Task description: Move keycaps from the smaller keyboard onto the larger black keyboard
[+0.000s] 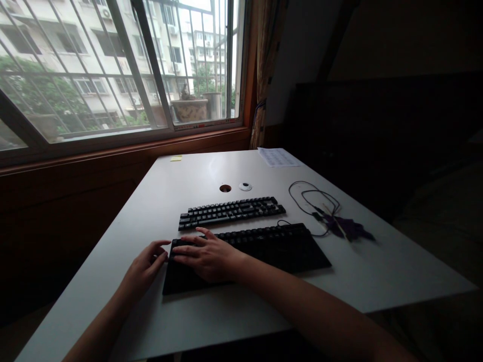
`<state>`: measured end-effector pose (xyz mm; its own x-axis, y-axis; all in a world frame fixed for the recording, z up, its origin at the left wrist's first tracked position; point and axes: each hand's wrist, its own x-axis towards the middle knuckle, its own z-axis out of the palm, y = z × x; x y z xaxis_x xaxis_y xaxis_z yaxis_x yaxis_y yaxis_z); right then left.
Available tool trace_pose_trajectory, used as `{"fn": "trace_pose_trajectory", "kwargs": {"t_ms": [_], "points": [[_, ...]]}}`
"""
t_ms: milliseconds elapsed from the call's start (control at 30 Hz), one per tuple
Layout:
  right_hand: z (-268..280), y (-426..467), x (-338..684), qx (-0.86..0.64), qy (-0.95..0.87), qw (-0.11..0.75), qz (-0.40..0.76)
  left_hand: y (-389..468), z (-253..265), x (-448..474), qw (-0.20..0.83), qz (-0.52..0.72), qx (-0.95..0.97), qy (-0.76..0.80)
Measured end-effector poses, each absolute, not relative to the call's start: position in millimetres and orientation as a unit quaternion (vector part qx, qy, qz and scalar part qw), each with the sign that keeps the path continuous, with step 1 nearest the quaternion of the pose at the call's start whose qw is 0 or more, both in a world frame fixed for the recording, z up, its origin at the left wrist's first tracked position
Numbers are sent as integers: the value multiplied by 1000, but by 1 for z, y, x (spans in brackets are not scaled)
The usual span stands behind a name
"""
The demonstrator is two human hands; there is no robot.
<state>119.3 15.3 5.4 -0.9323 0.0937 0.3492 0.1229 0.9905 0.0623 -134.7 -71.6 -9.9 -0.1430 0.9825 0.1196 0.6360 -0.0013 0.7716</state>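
Observation:
A black keyboard (264,251) lies on the white table, with a row of keys showing along its far side and a broad dark surface nearer me. My right hand (207,254) reaches across and rests over its left end, palm down with fingers spread. Beside the keyboard's left edge is my left hand (149,264), its index finger stretched to the far left corner and the other fingers loosely bent, nothing visible in them. Behind the keyboard, black keycaps (230,212) are set out in keyboard-like rows, with some gaps toward the right.
A looped black cable (315,191) and a dark purple cloth-like item (349,229) with a thin stick lie at the right. Farther back are a cable hole (225,188), a white round cover (245,186), printed papers (279,157) and a yellow note (176,158). A barred window stands beyond.

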Motion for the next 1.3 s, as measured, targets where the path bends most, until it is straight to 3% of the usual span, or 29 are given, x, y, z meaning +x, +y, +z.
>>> {"fn": "trace_pose_trajectory", "kwargs": {"t_ms": [633,1300], "points": [[7,17,121,19,-983,174,-62,-73,-6,-132,233,354,607,672],[5,19,122,-14,-987,159,-14,-72,-8,-133,233,352,608,672]]}}
